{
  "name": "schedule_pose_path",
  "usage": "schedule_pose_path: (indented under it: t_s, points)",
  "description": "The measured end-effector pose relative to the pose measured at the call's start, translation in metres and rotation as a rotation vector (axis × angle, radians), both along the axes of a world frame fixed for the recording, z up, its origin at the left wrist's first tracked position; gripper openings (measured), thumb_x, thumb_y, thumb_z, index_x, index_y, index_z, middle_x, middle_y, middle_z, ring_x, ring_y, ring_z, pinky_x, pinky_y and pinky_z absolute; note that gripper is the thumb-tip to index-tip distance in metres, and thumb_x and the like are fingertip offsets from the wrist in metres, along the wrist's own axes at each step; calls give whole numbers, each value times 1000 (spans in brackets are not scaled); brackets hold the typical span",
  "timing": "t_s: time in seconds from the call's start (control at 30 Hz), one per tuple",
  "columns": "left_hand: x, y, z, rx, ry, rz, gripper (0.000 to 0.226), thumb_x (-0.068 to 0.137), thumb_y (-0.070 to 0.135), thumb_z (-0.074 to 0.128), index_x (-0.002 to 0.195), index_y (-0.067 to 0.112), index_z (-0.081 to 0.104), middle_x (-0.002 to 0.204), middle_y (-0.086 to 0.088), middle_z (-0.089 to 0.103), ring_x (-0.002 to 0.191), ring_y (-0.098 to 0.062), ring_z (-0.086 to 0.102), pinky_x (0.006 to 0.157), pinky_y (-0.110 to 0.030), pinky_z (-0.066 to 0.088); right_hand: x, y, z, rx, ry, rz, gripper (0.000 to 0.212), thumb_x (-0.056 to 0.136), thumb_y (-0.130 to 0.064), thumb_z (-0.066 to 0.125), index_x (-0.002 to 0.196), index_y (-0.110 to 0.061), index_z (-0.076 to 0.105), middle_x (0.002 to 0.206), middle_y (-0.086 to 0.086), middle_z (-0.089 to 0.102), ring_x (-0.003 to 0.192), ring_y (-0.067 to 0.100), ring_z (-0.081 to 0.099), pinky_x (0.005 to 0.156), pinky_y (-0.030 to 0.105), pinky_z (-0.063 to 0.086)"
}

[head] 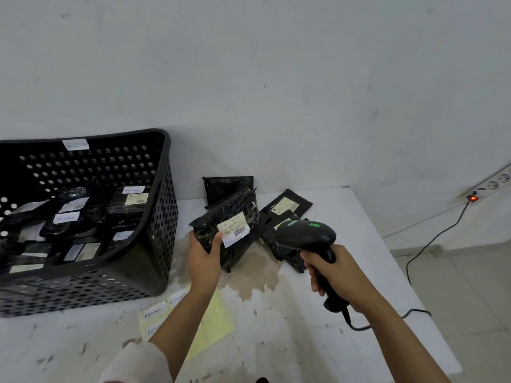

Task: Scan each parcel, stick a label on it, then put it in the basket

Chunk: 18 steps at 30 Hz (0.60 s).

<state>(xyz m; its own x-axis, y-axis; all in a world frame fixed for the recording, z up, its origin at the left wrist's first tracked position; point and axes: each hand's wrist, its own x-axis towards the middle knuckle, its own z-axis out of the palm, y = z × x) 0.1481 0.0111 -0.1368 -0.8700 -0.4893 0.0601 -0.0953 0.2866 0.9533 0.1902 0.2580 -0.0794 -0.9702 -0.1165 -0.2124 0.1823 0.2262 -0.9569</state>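
Scanning step in hand: left hand (203,257) grips the parcel (229,230) by its lower left edge, thumb over the front, holding it tilted up near the middle of the counter (318,313), just right of the basket (163,217). Right hand (331,272) is clenched round the scanner (307,236) handle, head aimed left at the parcel.

To do it well:
- Aim at the barcode on the white shipping label (235,229); it faces up and toward the scanner.
- Thumb tip sits right at the label's left edge. Keep it off the barcode.
- Film is wrinkled and glossy, so pull the label flat to cut glare.
- Green lamp on the scanner head is lit; whether a read has registered, cannot tell.

Next, by my read: a RETURN sticker from the yellow sheet (213,322) at the front of the counter, partly under the left forearm, then into the basket.

Around:
- Basket at the left edge, already holding many labelled parcels; room on top.
- Remaining parcels (287,205) lie against the wall at the back, behind and under the scanner.
- Scanner cable (387,322) trails off the right edge; snag risk on a wide swing.
- Power strip (492,186) on the wall to the right, switch lit red.
- Brown stain (249,275) on the counter below the parcel; looks dry, can't confirm.
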Motion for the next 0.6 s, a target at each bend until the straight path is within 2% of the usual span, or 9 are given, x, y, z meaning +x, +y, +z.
schedule_pose_path:
  t_s: [0.2,0.33,0.4,0.47,0.53,0.6]
  points:
    - [0,0,2,3,1,4,39,92,29,59,126,12,47,110,3,58,101,-12,52,86,-23,39,-2,0,0,-9,6,15,35,87,-28,64,70,2,56,54,9,56,47,25,58,47,29,46]
    - [-2,0,1,2,-5,-4,39,92,31,58,126,13,46,108,4,58,101,-13,53,85,-25,40,-3,1,-1,-17,0,9,38,85,-33,65,71,1,56,55,9,57,47,24,57,46,28,46]
    - [-3,0,-1,7,-24,-8,40,92,31,59,125,12,47,110,2,60,103,-17,56,85,-25,40,-5,1,-7,-3,-2,-40,38,81,-40,65,74,-3,58,57,8,59,47,22,56,47,28,46]
    - [-4,0,-7,26,-94,-17,44,92,33,59,129,12,47,117,-2,61,109,-21,55,89,-28,41,-7,4,-20,55,-7,-69,29,82,-42,64,84,-14,59,60,5,61,50,19,56,51,28,46]
    - [-3,1,-17,163,-236,-52,47,91,34,60,131,13,48,124,-3,59,115,-23,54,96,-33,42,-7,9,-45,143,-62,-62,19,86,-36,63,101,-30,53,69,4,62,57,16,58,54,26,45]
    - [5,6,-32,356,-389,-117,43,90,31,62,128,13,51,121,-5,61,109,-25,58,94,-36,45,-1,16,-79,247,-180,-70,26,88,-28,60,109,-28,45,83,8,61,63,18,56,54,26,43]
